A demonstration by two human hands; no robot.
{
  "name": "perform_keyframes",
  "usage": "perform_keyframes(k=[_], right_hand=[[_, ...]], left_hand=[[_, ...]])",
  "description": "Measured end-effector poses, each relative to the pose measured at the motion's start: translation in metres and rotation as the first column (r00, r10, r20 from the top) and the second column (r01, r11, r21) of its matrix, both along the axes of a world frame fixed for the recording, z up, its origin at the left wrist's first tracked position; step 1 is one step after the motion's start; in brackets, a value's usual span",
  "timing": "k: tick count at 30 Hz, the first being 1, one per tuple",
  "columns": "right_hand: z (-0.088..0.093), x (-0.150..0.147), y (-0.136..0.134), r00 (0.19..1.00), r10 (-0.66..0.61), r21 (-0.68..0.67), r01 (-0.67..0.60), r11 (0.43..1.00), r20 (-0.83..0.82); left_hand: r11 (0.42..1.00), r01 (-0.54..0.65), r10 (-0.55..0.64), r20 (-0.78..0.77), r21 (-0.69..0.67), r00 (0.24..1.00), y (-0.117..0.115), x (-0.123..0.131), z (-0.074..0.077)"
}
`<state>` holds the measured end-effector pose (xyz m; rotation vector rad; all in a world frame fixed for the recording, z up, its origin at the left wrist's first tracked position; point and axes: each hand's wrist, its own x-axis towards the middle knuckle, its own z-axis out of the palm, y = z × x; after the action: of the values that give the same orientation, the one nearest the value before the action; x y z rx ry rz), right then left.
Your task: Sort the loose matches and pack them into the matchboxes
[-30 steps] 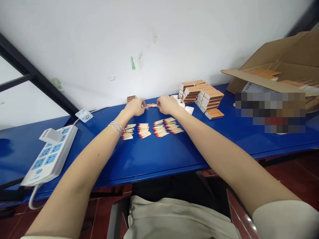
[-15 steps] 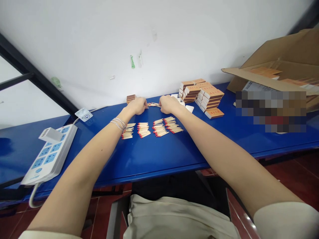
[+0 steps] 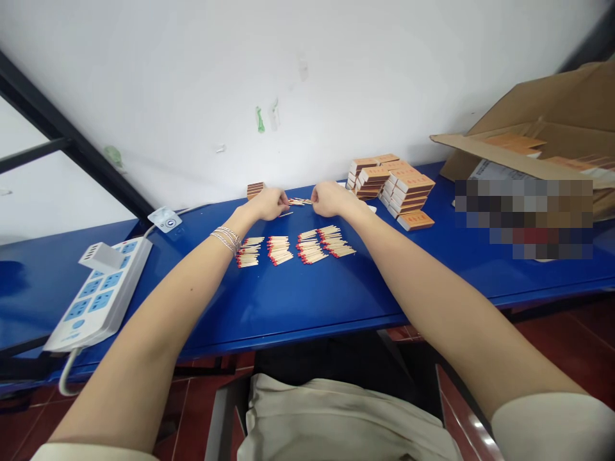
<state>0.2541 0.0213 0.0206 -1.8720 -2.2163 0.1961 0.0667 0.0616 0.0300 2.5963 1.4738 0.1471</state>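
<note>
Both my arms reach across the blue table (image 3: pixel 288 301) toward the wall. My left hand (image 3: pixel 267 203) and my right hand (image 3: pixel 329 198) are curled, fingers pinched on either end of a small bunch of red-tipped matches (image 3: pixel 300 202) lying between them. One loose match lies just below the left hand. Nearer to me, several small piles of matches (image 3: pixel 293 246) lie in a row. A stack of orange matchboxes (image 3: pixel 396 186) stands to the right of my right hand. A single brown matchbox (image 3: pixel 255 189) sits by the wall behind my left hand.
A white and blue power strip (image 3: pixel 98 294) with a plugged adapter lies at the left. An open cardboard carton (image 3: pixel 533 134) holding more orange boxes stands at the far right. A white wall closes the back. Red floor tiles show under the table.
My two hands have stayed at the bunch of matches, shifting only slightly apart. The camera view has drifted a little; the piles and boxes have not moved.
</note>
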Motion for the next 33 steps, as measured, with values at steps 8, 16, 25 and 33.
perform_keyframes(k=[8, 16, 25, 33], right_hand=[[-0.007, -0.003, 0.004, 0.995, 0.012, 0.083, -0.003, 0.997, -0.101], [-0.007, -0.008, 0.004, 0.914, 0.073, 0.171, -0.004, 0.985, -0.400], [-0.016, -0.055, -0.014, 0.655, 0.099, -0.114, -0.274, 0.955, -0.749], [-0.016, -0.054, -0.017, 0.749, 0.278, 0.049, -0.313, 0.948, -0.601]], left_hand=[[0.999, 0.049, -0.047, 0.144, -0.007, 0.988, -0.003, -0.022, 0.001], [0.986, 0.024, 0.033, 0.339, -0.164, 0.940, -0.019, -0.078, -0.008], [0.964, 0.052, 0.068, 0.430, -0.260, 0.900, -0.040, -0.094, -0.014], [0.972, 0.060, 0.030, 0.371, -0.229, 0.928, -0.051, -0.089, -0.015]])
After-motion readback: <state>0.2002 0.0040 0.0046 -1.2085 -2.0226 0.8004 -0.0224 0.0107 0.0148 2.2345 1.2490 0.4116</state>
